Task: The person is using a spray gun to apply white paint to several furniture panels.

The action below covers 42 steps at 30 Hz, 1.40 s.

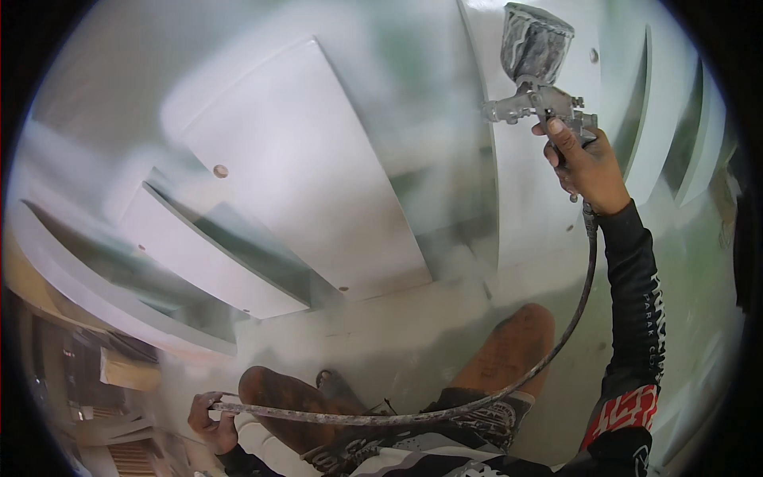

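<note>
My right hand (pixel 588 163) is wrapped round the handle of a spray gun (pixel 540 103) at the upper right. Its paint-smeared cup (pixel 536 41) sits on top, and the nozzle points left. From the handle's base an air hose (pixel 469 409) curves down and across my lap. At the lower left, my left hand (pixel 213 423) pinches that hose between thumb and fingers. Left of the gun lies a wide white panel (pixel 298 163) with small round holes. Another white panel (pixel 528 191) is behind and below the gun.
Narrow white boards (pixel 211 254) and a curved white strip (pixel 119 290) lie at the left. More curved white pieces (pixel 648 131) stand at the far right. Pale mist hazes the green-tinted surface. A cardboard-coloured block (pixel 129 370) sits at the lower left. My bare knees (pixel 509 346) are below.
</note>
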### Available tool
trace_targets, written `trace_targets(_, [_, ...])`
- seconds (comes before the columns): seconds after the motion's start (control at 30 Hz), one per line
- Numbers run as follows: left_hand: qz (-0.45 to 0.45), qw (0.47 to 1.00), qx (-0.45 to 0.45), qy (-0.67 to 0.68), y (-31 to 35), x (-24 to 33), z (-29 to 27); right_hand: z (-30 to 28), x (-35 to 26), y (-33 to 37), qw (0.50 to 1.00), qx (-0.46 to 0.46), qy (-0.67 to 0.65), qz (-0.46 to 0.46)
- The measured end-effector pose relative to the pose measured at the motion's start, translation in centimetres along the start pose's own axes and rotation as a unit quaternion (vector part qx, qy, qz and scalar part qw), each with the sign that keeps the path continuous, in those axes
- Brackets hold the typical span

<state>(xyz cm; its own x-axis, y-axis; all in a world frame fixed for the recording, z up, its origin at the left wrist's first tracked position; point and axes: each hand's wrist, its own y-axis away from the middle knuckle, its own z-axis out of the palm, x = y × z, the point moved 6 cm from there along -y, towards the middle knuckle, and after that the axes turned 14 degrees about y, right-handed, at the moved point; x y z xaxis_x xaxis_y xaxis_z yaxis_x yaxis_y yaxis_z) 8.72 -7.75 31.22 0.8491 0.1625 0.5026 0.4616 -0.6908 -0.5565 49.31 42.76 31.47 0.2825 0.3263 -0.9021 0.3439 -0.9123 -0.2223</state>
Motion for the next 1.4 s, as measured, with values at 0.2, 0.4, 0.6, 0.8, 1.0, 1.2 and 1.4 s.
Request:
trace_targets(0.2, [-0.033, 0.998, -0.047, 0.039, -0.9, 1.0, 2.5, 1.6, 6.7, 1.1, 0.996, -0.044, 0.030, 0.075])
trace_targets(0.4, [-0.001, 0.994, -0.104, 0.034, -1.4, 3.5, 5.9, 2.8, 13.3, 2.7, 0.995, -0.067, 0.063, 0.046])
trace_targets(0.6, [-0.039, 0.987, -0.154, 0.002, -1.7, 5.9, 9.6, 3.8, 17.3, 4.8, 0.977, -0.112, 0.164, 0.076])
trace_targets(0.8, [-0.017, 0.976, -0.212, 0.034, -0.7, 6.3, 12.4, 5.9, 20.2, 6.6, 0.971, -0.180, 0.158, 0.006])
trace_targets(1.0, [0.003, 0.965, -0.260, 0.032, -0.3, 7.9, 13.6, 7.2, 21.6, 8.0, 0.931, -0.242, 0.275, 0.011])
trace_targets(1.2, [-0.002, 0.970, -0.243, 0.023, 0.0, 9.3, 13.5, 8.9, 23.8, 9.1, 0.912, -0.299, 0.276, -0.056])
trace_targets(1.4, [-0.013, 0.971, -0.238, 0.017, 0.2, 9.8, 13.5, 9.3, 23.7, 9.3, 0.913, -0.296, 0.278, -0.043])
